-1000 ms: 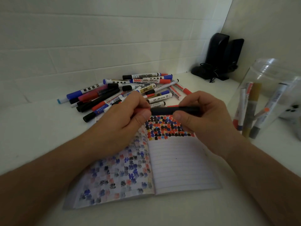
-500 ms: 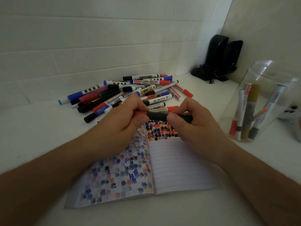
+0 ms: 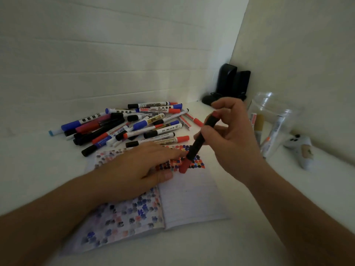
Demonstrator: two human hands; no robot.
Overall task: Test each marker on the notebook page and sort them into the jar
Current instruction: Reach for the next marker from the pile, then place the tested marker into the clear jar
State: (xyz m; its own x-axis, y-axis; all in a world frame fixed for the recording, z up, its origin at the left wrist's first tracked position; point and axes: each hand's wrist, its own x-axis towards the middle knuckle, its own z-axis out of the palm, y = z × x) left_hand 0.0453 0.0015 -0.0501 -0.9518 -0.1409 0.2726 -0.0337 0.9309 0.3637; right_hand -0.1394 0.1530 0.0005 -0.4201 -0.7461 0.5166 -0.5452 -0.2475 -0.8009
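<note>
White table (image 3: 34, 162) with an open notebook (image 3: 192, 196).
Right hand (image 3: 232, 137) grips a black marker (image 3: 199, 141), tip down on the page; left hand (image 3: 134, 169) lies flat there.

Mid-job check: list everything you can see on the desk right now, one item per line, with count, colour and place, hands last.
notebook: one, open, lined right page with colour dabs along its top, centre of the desk.
held marker: one, black barrel with red end, tip down on the right page.
red cap: one, on the page under the left fingers.
marker pile: many, blue, red, black, pink and gold, behind the notebook.
jar: one, clear, holds several markers, right of the notebook.
speakers: two, black, back corner.
game controller: one, white, far right.
left hand: flat on the notebook.
right hand: grips the held marker.
</note>
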